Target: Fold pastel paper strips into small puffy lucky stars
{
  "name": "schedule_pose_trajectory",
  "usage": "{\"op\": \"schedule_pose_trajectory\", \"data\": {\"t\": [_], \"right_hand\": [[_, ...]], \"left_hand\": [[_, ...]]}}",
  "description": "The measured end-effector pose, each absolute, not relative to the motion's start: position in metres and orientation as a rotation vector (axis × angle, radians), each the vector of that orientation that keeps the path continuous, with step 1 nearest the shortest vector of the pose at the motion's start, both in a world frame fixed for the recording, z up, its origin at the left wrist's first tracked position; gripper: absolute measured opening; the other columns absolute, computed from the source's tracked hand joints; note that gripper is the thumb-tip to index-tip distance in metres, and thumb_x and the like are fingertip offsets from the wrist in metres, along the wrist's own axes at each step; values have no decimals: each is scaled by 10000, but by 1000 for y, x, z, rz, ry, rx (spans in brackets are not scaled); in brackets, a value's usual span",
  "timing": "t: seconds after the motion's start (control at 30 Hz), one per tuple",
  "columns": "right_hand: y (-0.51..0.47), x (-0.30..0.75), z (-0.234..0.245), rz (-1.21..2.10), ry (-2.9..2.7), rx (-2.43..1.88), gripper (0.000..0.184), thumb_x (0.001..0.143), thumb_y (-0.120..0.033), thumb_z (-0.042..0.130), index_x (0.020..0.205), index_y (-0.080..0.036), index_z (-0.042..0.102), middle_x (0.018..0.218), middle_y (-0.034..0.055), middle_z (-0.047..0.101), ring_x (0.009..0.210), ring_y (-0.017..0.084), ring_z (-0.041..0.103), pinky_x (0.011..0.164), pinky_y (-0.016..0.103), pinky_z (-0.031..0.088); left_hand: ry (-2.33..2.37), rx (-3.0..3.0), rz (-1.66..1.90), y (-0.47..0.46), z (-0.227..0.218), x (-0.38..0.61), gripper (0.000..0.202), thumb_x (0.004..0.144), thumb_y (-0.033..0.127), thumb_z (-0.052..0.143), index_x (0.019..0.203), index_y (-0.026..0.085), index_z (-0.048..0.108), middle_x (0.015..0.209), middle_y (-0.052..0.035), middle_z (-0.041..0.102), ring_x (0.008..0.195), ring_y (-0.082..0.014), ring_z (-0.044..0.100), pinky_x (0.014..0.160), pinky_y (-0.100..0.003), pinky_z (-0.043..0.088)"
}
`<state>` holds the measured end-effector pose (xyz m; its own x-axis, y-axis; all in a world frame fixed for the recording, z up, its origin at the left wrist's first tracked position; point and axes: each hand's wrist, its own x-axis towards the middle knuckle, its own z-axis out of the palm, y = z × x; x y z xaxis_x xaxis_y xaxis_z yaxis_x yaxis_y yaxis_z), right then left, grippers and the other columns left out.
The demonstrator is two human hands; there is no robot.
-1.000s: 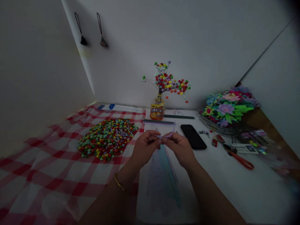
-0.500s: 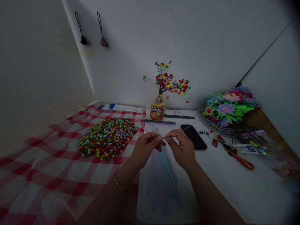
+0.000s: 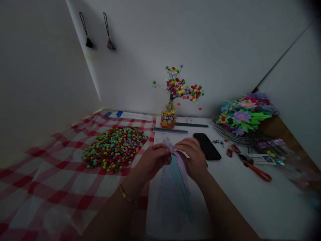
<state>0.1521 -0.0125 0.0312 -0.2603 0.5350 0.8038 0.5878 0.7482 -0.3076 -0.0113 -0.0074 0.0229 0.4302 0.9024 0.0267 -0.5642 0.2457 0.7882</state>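
In the middle of the table my left hand [image 3: 154, 160] has its thumb and fingertips closed on one end of a pale lilac paper strip [image 3: 172, 150]. My right hand [image 3: 193, 156] meets it from the other side, its bent fingers pinching the same strip. The strip's exact fold is too small to make out. Beneath both hands lies a spread of lilac and teal paper strips [image 3: 178, 179] on the white surface. To the left, a heap of small folded paper stars [image 3: 116, 149] in many colours rests on a red-and-white checked cloth [image 3: 82, 195].
Behind the hands stands a bottle vase [image 3: 168, 119] with paper stars on stems. A black phone [image 3: 207, 147] lies beside my right hand. Farther right are orange-handled pliers [image 3: 258, 170] and a bundle of fuzzy flowers [image 3: 242, 115]. Dark green strips [image 3: 192, 125] lie near the wall.
The thin end of strip between my fingertips now shows as a wider lilac piece. My right hand has turned, its fingers curling over further, and my left hand has lowered slightly.
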Motion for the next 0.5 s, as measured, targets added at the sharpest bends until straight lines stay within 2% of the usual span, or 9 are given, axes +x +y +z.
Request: {"op": "schedule_pose_trajectory", "data": {"t": [0.17,0.27,0.5], "right_hand": [[-9,150,27,573,-1741,-1008,104,748,-280,617,823,-227,666,813,29,645,802,180,585,738,316,449],[-10,150,29,880,-1612,-1032,140,709,-322,640,774,-203,675,780,27,650,760,176,594,695,301,450],[-14,147,34,1112,-1466,-1043,165,673,-333,667,748,-186,668,741,17,648,700,154,573,667,287,432]], "left_hand": [[545,892,1160,-8,24,-10,33,667,145,631,651,133,604,527,-6,600,510,-96,520,521,-225,363],[581,931,1183,-9,26,-9,44,658,148,636,634,127,605,525,-8,600,507,-95,518,515,-221,363],[643,1003,1240,-8,26,-7,55,655,160,632,616,128,608,520,0,587,504,-92,506,526,-226,380]]}}
